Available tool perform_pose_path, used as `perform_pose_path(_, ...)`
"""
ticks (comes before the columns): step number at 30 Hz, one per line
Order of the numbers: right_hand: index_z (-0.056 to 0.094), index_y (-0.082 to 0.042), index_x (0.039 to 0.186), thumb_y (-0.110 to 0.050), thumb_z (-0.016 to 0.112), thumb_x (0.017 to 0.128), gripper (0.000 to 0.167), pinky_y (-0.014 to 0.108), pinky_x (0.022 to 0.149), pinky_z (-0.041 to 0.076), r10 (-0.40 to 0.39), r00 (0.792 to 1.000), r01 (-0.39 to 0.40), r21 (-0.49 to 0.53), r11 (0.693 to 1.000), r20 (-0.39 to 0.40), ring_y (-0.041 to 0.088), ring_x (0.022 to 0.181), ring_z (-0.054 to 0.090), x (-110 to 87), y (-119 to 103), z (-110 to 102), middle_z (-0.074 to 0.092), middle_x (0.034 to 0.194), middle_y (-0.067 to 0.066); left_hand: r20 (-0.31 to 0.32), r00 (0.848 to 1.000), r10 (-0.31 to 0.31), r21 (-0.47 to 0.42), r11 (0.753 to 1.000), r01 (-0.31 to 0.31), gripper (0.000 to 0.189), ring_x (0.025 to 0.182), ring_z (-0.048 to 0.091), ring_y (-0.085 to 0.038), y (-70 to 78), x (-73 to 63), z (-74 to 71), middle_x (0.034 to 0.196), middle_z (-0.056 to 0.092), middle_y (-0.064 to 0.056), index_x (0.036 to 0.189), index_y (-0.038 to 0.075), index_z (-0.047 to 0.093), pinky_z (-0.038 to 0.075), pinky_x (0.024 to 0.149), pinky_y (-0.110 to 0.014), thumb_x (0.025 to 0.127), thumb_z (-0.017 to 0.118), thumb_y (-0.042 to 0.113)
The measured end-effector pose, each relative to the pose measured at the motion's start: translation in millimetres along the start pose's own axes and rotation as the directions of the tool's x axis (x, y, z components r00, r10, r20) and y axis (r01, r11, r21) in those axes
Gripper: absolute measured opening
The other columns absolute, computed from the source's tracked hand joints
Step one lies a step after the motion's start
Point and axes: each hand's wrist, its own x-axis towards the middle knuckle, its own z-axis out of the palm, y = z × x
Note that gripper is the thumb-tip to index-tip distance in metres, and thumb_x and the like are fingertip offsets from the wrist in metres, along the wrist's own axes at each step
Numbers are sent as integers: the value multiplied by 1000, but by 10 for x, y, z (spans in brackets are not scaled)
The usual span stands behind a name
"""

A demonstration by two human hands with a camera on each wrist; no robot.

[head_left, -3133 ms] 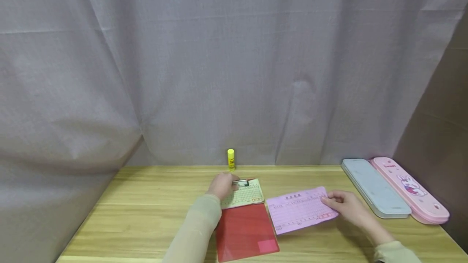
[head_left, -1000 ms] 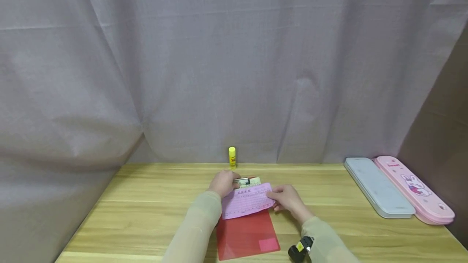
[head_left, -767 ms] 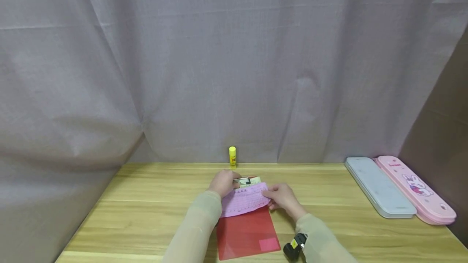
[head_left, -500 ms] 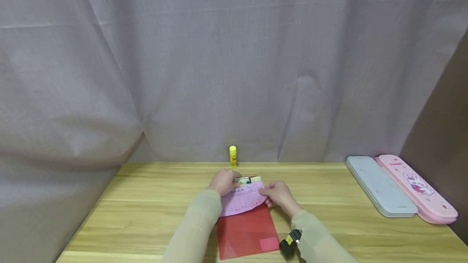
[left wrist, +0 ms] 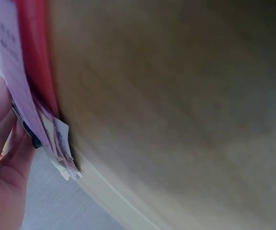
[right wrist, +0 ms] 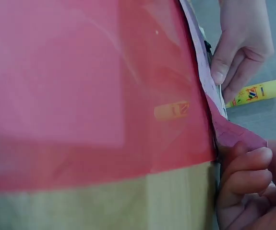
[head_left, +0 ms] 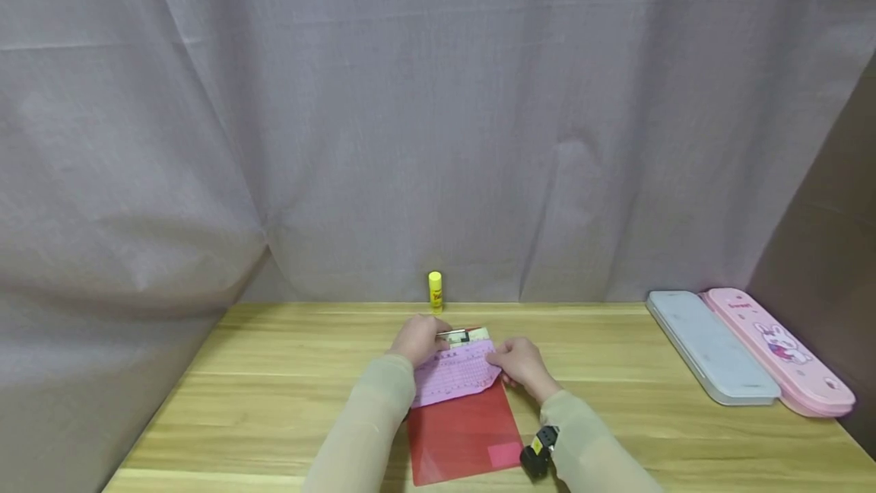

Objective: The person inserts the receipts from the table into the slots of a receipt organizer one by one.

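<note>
A red clipboard (head_left: pixel 463 440) lies on the table, with light green slips (head_left: pixel 477 334) under its metal clip (head_left: pixel 453 336). My left hand (head_left: pixel 417 340) grips the clip at the top, and the left wrist view shows its thumb (left wrist: pixel 1 96) pressing there. Across the board, over the green slips, lies a pink printed slip (head_left: pixel 455 373). My right hand (head_left: pixel 523 365) pinches that slip by its right edge; in the right wrist view its corner (right wrist: pixel 241 135) is bent up at the fingers. Whether the slip's upper edge is under the clip I cannot tell.
A yellow glue stick (head_left: pixel 436 292) stands behind the clipboard near the table's back edge. At the right lie a grey-white case (head_left: pixel 712 348) and a pink rabbit pencil case (head_left: pixel 780 352), side by side. A grey curtain (head_left: pixel 438 135) hangs behind the table.
My right hand has carried the pink slip leftward from beside the clipboard to just below the clip. The left hand has stayed on the clip. In the last half second little moves.
</note>
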Motion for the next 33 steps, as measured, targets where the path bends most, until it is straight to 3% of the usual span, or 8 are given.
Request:
perform_pose_path(9,49,-10,63,-22,74,78,32,16,34,32,-30,999,28,-85,996,-25,6,36,39,26,-5,50,43,46,-4,17,1000,11,68,998,-13,13,89,67,-16,39,3,10,90,72,4,96,15,75,53,82,-30,83,73,19)
perform_pose_path(16,45,-11,61,-19,77,77,36,16,34,36,-59,998,59,-137,989,7,4,34,41,48,-91,78,46,46,-3,5,1000,2,125,992,-2,5,80,66,-17,51,9,-9,79,70,2,87,14,73,53,74,-32,83,72,16)
perform_pose_path(26,51,-5,64,-17,74,83,31,15,34,39,93,994,-83,-150,985,54,6,34,44,92,-150,61,48,46,0,-28,1000,5,141,990,-1,12,72,65,-15,73,14,19,73,68,3,79,16,73,54,69,-30,86,65,10)
perform_pose_path(33,52,-4,65,-19,71,85,32,15,33,38,135,990,-125,-163,979,52,6,32,44,97,-169,43,48,45,0,-48,999,23,141,990,-16,17,67,62,-15,96,27,1,66,65,3,69,17,68,52,66,-31,82,66,7)
